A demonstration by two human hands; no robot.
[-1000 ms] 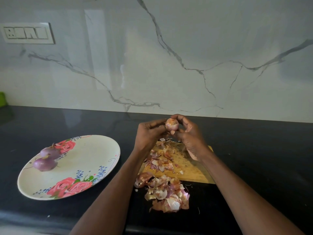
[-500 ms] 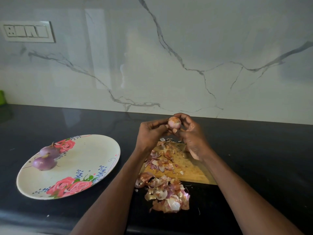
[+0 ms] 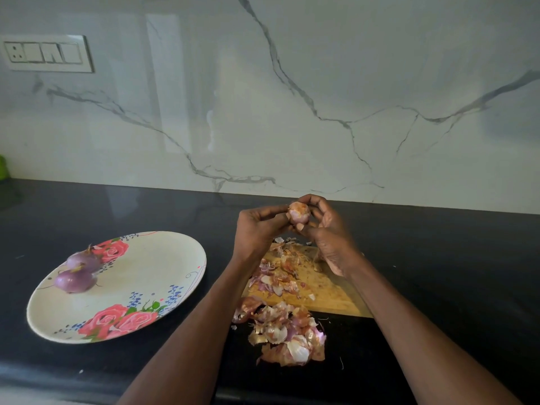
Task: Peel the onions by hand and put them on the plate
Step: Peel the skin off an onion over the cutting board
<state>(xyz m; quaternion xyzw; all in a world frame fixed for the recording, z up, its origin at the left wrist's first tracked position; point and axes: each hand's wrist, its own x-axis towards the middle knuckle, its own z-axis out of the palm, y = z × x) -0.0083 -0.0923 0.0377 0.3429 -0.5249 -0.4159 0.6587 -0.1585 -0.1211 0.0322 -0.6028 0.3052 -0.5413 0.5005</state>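
Now the onion (image 3: 298, 212) is up in the air above the cutting board (image 3: 324, 290), left hand (image 3: 257, 229) pinching it at nine o'clock, right hand (image 3: 330, 232) curled round it at three. Two peeled onions (image 3: 76, 280) sit on the plate (image 3: 140, 276), nine o'clock on the bench (image 3: 438, 258). Skins (image 3: 287, 334) piled at six.

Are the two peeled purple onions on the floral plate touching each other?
Cannot tell. In the head view the rear peeled purple onion overlaps the front peeled purple onion on the floral plate, so no gap or contact shows plainly.
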